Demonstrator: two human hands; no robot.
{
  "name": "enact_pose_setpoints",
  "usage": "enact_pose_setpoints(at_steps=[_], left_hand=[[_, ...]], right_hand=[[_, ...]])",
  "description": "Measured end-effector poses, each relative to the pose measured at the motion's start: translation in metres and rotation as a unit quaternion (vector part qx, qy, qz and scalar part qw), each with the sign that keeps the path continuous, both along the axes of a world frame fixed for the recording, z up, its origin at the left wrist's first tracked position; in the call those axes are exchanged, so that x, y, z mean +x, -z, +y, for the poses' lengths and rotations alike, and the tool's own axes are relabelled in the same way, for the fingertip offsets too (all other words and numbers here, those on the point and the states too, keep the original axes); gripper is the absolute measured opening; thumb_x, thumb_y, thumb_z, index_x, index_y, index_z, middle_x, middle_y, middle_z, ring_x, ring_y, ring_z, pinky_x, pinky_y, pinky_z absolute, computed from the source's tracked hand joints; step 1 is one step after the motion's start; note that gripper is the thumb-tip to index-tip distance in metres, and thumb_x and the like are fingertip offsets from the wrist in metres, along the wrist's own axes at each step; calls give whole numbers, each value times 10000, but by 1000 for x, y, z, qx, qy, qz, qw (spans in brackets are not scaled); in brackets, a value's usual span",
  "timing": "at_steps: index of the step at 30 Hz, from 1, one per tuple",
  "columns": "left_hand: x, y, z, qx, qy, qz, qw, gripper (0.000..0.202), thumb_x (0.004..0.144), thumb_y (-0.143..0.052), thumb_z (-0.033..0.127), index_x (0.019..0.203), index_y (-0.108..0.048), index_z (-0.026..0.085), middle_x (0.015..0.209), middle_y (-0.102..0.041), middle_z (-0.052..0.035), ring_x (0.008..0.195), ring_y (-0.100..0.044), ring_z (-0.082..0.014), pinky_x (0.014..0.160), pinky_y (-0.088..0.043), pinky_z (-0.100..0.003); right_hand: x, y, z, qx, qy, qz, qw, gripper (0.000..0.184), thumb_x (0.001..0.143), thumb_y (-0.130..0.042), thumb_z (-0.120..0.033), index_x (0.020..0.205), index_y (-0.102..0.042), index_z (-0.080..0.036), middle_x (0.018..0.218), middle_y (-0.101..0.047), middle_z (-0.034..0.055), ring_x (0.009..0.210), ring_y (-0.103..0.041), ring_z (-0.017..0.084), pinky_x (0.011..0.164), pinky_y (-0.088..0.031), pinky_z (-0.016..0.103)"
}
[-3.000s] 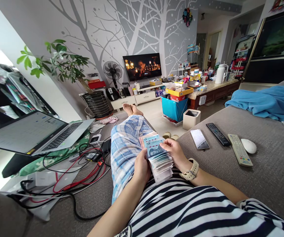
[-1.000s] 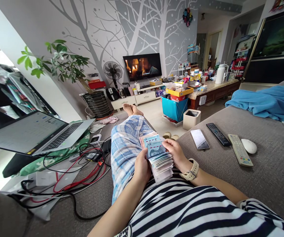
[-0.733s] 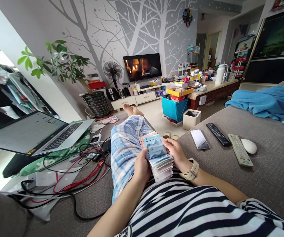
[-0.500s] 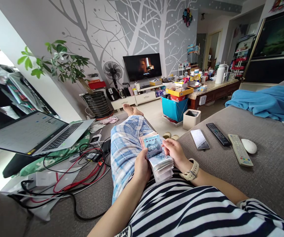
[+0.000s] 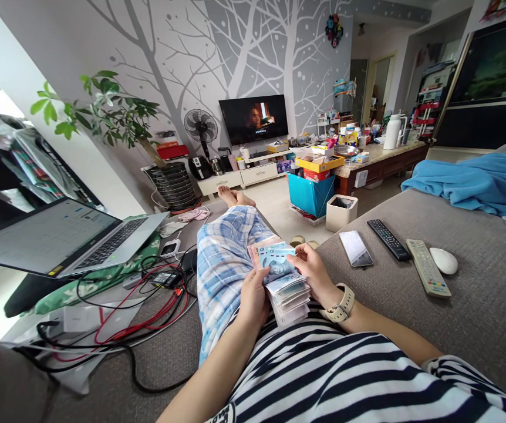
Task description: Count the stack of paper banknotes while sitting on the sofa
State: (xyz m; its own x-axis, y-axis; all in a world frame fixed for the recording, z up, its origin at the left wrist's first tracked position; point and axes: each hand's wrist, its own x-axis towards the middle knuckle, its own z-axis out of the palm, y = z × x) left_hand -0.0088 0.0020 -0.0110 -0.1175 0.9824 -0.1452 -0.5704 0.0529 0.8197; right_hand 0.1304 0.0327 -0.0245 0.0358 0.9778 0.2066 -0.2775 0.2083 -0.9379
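A folded stack of banknotes (image 5: pixel 289 296) rests over my lap, its lower ends fanned in layers. My left hand (image 5: pixel 254 295) is closed around the stack's left side, thumb on top. Between the fingertips of my right hand (image 5: pixel 311 267) is the right edge of a blue banknote (image 5: pixel 279 262), lifted at the upper part of the stack. Pinkish notes (image 5: pixel 256 249) show behind the blue ones. A cream watch (image 5: pixel 341 304) is on my right wrist. Part of the stack is hidden under my left fingers.
To the right on the grey sofa lie a phone (image 5: pixel 356 248), a black remote (image 5: pixel 388 239), a beige remote (image 5: pixel 428 267) and a white mouse (image 5: pixel 444 260). At left stand an open laptop (image 5: pixel 103 247) and tangled cables (image 5: pixel 156 317). A bin (image 5: pixel 341 214) stands beyond the sofa edge.
My right fingers have drawn a blue banknote up and to the right, so it now stands apart from the notes behind it. My left thumb has shifted slightly right over the notes.
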Motion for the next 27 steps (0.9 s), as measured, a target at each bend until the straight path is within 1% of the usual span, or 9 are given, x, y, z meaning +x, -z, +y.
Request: enact_pose_setpoints(at_steps=[4, 9, 12, 15, 19, 24, 27], left_hand=[[1, -1, -2, -2, 1, 8, 1000, 277, 650, -749, 174, 923, -719, 135, 816, -769, -80, 840, -744, -280, 798, -596, -402], [1, 1, 1, -12, -22, -14, 1000, 225, 683, -716, 192, 895, -705, 119, 817, -766, -91, 841, -744, -280, 819, -598, -407], [2, 2, 3, -23, -20, -41, 999, 192, 718, -673, 213, 882, -695, 115, 829, -767, -92, 858, -747, -282, 841, -598, -415], [4, 0, 3, -31, -12, -56, 998, 212, 748, -630, 210, 921, -702, 112, 863, -776, -104, 890, -751, -297, 855, -599, -436], [5, -1, 2, -32, -19, -58, 998, 229, 773, -612, 199, 950, -711, 94, 888, -782, -126, 908, -753, -308, 865, -600, -442], [4, 1, 2, -26, -14, -58, 998, 314, 759, -621, 172, 1051, -717, 108, 905, -789, -109, 911, -754, -297, 869, -602, -435], [4, 1, 2, -22, -12, -51, 998, 312, 766, -619, 179, 1052, -720, 104, 899, -789, -107, 905, -754, -289, 868, -603, -429]], right_hand=[[3, 0, -1, 25, -11, -36, 999, 350, 754, -736, -483, 702, -522, -211, 653, -466, -31, 624, -405, 140, 576, -339, 277], [3, -2, -4, 27, -16, -23, 999, 394, 756, -722, -496, 632, -470, -220, 617, -403, -42, 602, -341, 135, 565, -298, 282], [2, -5, -6, 21, -24, -16, 999, 368, 764, -714, -503, 643, -516, -218, 619, -435, -36, 597, -356, 139, 573, -304, 289], [1, -7, -7, 17, -26, -6, 999, 337, 765, -707, -503, 659, -564, -217, 623, -464, -29, 600, -381, 147, 583, -318, 296], [1, -7, -7, 20, -26, 0, 999, 312, 768, -703, -483, 660, -581, -217, 624, -466, -28, 606, -395, 149, 584, -327, 294], [1, -5, -6, 19, -25, 3, 999, 287, 765, -700, -478, 695, -593, -220, 639, -475, -26, 612, -403, 153, 584, -334, 296], [1, -5, -6, 17, -30, 2, 999, 295, 763, -697, -486, 698, -587, -221, 631, -461, -28, 604, -394, 152, 581, -326, 299]])
